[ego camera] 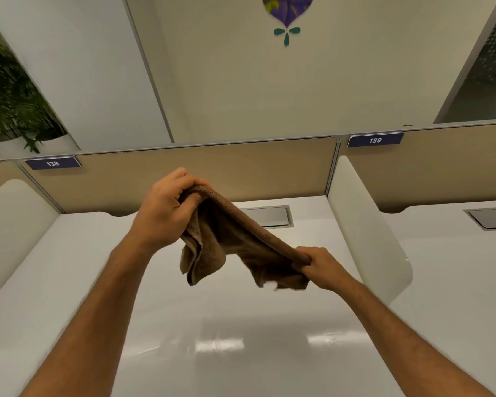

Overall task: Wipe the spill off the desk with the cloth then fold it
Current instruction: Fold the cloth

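Observation:
A brown cloth (229, 242) hangs in the air above the white desk (241, 339), stretched between both hands. My left hand (166, 207) grips its upper left end, held higher and farther away. My right hand (320, 266) grips the lower right end, closer to me. The cloth's loose folds droop between the hands, clear of the desk. No spill shows on the glossy desk surface; only light reflections appear on it.
White side dividers (364, 224) stand at the desk's left and right. A tan back partition (212, 167) carries labels 138 and 139. A grey cable hatch (272, 216) lies at the desk's back. A neighbouring desk is at right, plants at far left.

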Motion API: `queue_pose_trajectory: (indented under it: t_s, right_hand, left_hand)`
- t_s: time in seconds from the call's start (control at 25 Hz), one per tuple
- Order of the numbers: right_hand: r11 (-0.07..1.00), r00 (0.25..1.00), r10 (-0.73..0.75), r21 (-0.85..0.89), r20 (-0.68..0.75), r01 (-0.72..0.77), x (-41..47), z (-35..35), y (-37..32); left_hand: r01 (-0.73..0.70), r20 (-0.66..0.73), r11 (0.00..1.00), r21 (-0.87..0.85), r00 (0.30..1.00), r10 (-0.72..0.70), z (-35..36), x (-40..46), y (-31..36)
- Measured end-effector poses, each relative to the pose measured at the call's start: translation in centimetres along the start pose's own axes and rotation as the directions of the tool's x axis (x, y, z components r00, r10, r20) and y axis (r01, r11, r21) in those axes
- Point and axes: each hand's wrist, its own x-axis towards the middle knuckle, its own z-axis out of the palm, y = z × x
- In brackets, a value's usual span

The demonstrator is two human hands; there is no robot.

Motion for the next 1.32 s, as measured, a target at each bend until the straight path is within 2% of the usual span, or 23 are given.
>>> queue_pose_trajectory:
  t_s: [0.12,0.2,0.32,0.48,0.68,0.84,0.92,1.0,1.08,1.2,1.32]
  right_hand:
    - [0.987,0.998,0.059,0.150,0.026,-0.062,-0.1,-1.8,0.5]
    - [0.945,0.986,0.152,0.283,0.067,-0.165,-0.2,-3.6,0.5]
    - [0.881,0.951,0.283,0.360,0.122,-0.308,-0.6,-5.7,0.3]
    - [0.729,0.908,0.355,0.542,0.222,-0.418,-1.4,-6.3,-0.7]
    - [0.595,0.917,0.326,0.703,0.231,-0.389,-2.1,-4.4,-4.4]
    - [0.493,0.951,0.239,0.819,0.197,-0.294,-2.2,-2.1,-8.9]
    - [0.517,0.962,0.245,0.823,0.119,-0.234,-2.1,-1.0,-10.6]
    - [0.589,0.970,0.241,0.788,0.039,-0.178,-2.4,0.0,-11.6]
    - [0.650,0.986,0.162,0.746,0.051,-0.145,-3.1,0.3,-12.0]
    - [0.767,0.992,0.092,0.630,0.085,-0.125,-3.4,-0.7,-11.7]
    - [0.866,0.975,0.169,0.493,-0.143,-0.078,-2.8,-1.7,-9.7]
  left_hand:
    - [0.082,0.058,0.993,0.083,0.995,-0.087,-0.6,-0.4,-1.6]
    - [0.164,0.046,0.983,0.080,0.985,-0.168,-0.9,-0.6,-2.7]
    - [0.305,0.074,0.948,0.085,0.947,-0.312,-0.9,-0.9,-4.0]
    - [0.406,0.130,0.910,0.080,0.901,-0.413,1.0,-1.4,-3.8]
    - [0.515,0.152,0.851,-0.102,0.854,-0.498,5.0,-2.3,-1.3]
    - [0.517,0.264,0.820,-0.244,0.849,-0.457,8.1,-2.8,1.9]
    - [0.470,0.278,0.851,-0.232,0.871,-0.405,9.1,-3.2,3.2]
    - [0.431,0.305,0.886,-0.174,0.879,-0.368,9.1,-3.8,3.7]
    - [0.423,0.373,0.898,-0.121,0.858,-0.354,8.8,-4.6,3.6]
    - [0.387,0.341,0.912,-0.135,0.883,-0.324,8.6,-5.4,2.9]
    - [0.349,0.295,0.921,-0.172,0.910,-0.290,7.8,-5.7,2.4]
